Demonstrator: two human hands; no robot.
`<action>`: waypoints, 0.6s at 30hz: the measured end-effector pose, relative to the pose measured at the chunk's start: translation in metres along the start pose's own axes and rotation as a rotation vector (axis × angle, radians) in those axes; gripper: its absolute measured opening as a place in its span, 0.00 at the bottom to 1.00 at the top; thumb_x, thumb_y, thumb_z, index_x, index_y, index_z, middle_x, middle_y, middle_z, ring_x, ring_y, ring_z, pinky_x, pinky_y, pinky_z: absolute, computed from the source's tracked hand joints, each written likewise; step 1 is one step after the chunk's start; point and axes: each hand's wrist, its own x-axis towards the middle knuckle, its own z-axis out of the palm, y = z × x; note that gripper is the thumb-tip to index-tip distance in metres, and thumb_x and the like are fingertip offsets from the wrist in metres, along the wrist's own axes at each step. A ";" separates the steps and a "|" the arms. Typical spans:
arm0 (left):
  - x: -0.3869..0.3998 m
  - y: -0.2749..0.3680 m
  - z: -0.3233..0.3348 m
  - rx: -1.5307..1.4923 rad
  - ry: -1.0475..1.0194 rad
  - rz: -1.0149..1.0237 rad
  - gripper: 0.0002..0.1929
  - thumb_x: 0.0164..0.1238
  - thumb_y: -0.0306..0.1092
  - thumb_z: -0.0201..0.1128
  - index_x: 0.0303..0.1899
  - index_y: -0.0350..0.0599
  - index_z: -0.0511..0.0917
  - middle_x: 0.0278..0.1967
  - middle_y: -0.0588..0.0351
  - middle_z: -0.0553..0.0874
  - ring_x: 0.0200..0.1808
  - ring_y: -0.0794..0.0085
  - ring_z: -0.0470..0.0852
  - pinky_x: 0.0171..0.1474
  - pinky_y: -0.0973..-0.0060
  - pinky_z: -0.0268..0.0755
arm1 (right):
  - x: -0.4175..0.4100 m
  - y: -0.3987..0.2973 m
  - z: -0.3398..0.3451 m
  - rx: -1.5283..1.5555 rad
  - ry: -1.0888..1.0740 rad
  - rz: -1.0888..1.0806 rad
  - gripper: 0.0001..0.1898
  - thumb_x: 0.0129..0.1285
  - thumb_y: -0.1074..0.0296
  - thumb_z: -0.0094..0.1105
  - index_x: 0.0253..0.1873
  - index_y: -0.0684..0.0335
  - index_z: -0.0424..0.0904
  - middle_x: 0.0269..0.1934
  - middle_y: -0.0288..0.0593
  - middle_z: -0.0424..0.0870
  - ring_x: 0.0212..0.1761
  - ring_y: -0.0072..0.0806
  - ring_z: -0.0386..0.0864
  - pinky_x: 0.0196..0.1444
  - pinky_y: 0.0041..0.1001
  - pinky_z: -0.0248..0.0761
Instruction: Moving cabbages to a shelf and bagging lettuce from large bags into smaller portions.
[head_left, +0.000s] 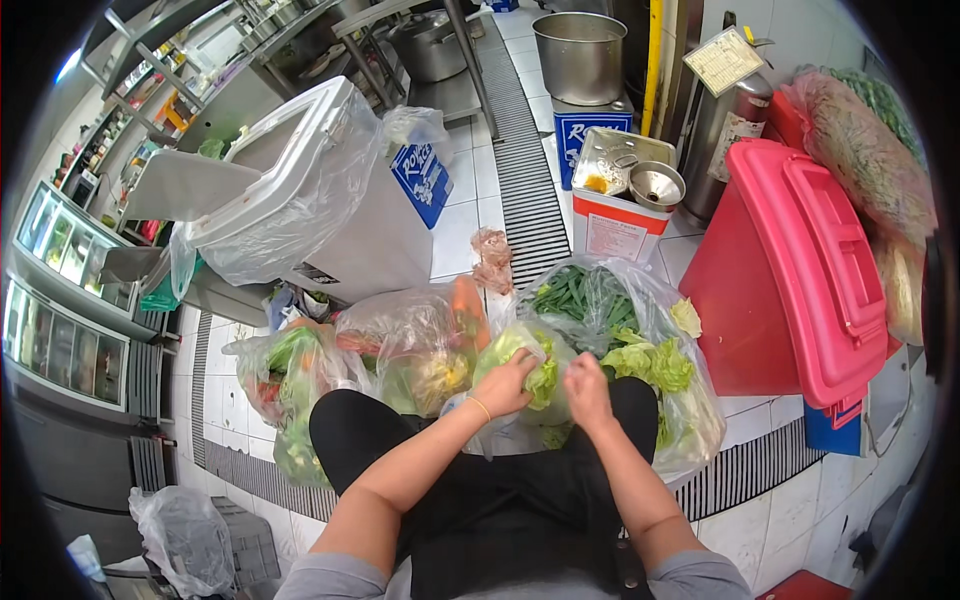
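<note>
My left hand (511, 384) grips a clear plastic bag (495, 349) between my knees, its fingers curled at the bag's mouth. Green lettuce leaves (541, 382) show in the opening beside those fingers. To the right of the lettuce, my right hand (588, 390) hovers with its fingers curled. Motion blurs it, so I cannot tell whether it holds anything. Just beyond that hand, loose lettuce leaves (660, 364) lie at a larger clear bag (686, 427). Dark green leafy stalks (581, 300) fill the upper part of this bag.
More bagged vegetables (416, 352) sit ahead and left, including a bag (307, 375) by my left knee. A lined white bin (367, 217) stands front left, a lidded pink bin (757, 277) right. Floor drain grating (525, 180) runs ahead, beside a tin (619, 217) carrying a metal funnel (657, 186).
</note>
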 end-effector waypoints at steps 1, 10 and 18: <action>0.001 -0.001 0.002 -0.011 -0.022 -0.001 0.32 0.49 0.26 0.61 0.61 0.47 0.71 0.62 0.49 0.72 0.45 0.46 0.83 0.47 0.55 0.77 | -0.009 -0.007 -0.002 -0.016 -0.096 0.006 0.09 0.64 0.72 0.54 0.32 0.73 0.75 0.35 0.55 0.75 0.35 0.52 0.77 0.40 0.41 0.71; 0.001 0.016 0.066 0.179 -0.073 0.012 0.20 0.62 0.31 0.56 0.57 0.48 0.73 0.64 0.44 0.70 0.37 0.47 0.86 0.42 0.54 0.80 | -0.032 -0.019 0.004 -0.184 -0.113 0.228 0.12 0.64 0.71 0.52 0.33 0.77 0.77 0.39 0.62 0.73 0.43 0.54 0.74 0.49 0.42 0.69; 0.026 0.032 0.103 0.216 -0.180 0.130 0.18 0.60 0.30 0.57 0.53 0.38 0.73 0.62 0.32 0.68 0.33 0.48 0.86 0.40 0.56 0.81 | -0.041 0.017 -0.013 -0.043 -0.065 0.455 0.12 0.63 0.70 0.48 0.35 0.74 0.79 0.32 0.66 0.79 0.39 0.62 0.77 0.43 0.50 0.70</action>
